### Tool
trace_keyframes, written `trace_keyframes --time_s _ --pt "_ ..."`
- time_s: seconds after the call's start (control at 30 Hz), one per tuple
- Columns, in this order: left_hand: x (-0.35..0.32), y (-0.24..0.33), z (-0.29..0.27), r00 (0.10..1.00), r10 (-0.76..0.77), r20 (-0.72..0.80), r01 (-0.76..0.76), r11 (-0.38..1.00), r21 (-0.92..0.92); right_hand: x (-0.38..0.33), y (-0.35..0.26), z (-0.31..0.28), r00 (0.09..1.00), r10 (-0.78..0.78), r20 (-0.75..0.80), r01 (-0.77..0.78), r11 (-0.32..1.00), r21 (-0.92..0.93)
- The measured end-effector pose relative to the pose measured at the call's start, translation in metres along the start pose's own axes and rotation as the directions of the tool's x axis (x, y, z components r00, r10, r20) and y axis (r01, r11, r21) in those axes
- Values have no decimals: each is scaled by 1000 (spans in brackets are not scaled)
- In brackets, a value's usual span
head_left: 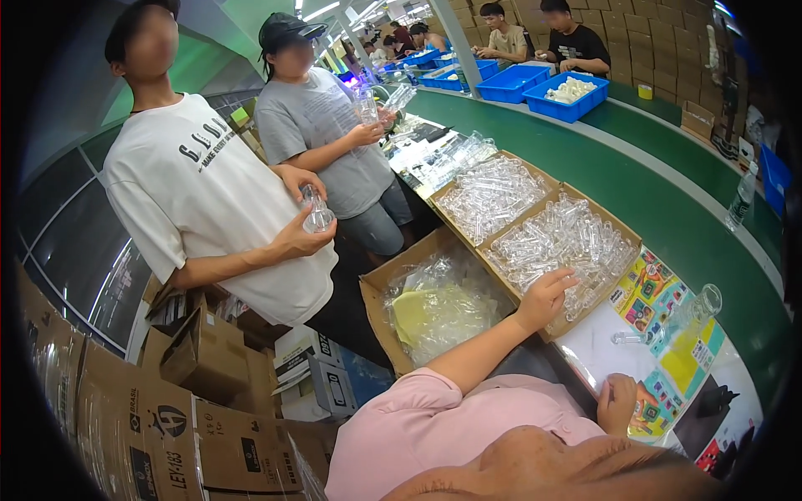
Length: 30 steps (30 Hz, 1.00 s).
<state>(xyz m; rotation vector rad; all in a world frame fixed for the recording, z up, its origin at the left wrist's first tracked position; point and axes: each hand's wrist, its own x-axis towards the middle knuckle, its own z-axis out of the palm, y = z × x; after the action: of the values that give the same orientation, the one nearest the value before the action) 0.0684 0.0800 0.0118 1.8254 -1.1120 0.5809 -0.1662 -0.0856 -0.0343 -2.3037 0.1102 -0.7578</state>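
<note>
My left hand [545, 301] reaches over the near edge of a cardboard box [633, 265] filled with clear tube-shaped pieces [568, 242]. Its fingers are stretched toward the pieces, and I see nothing held in them. My right hand [616, 404] rests at the table's near edge with its fingers curled in; nothing shows inside it. Beyond that hand, on the colourful printed sheet [647, 288], lies a clear glass-like piece with a wide round end [708, 302]. A slim clear tube [628, 338] points from it toward me.
A second box of clear pieces [493, 196] adjoins the first. Below them stands an open carton with plastic bags [443, 313]. Two people stand at left, holding clear pieces. A green conveyor belt [668, 200] runs behind, with blue bins [568, 90] and a water bottle [741, 199].
</note>
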Motion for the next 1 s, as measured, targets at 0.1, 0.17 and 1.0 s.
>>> trace_keyframes --time_s 0.1,0.17,1.0 --pt "-1 -2 3 1000 9 8 -9 1000 -13 -3 8 0 999 -33 -1 33 999 -21" --pt "-7 -7 7 1000 12 14 -12 1000 -4 -8 26 9 994 -101 -39 99 994 -49" --pt "-9 -17 5 988 -86 127 111 971 -210 -4 48 5 912 -48 407 187 933 -307"
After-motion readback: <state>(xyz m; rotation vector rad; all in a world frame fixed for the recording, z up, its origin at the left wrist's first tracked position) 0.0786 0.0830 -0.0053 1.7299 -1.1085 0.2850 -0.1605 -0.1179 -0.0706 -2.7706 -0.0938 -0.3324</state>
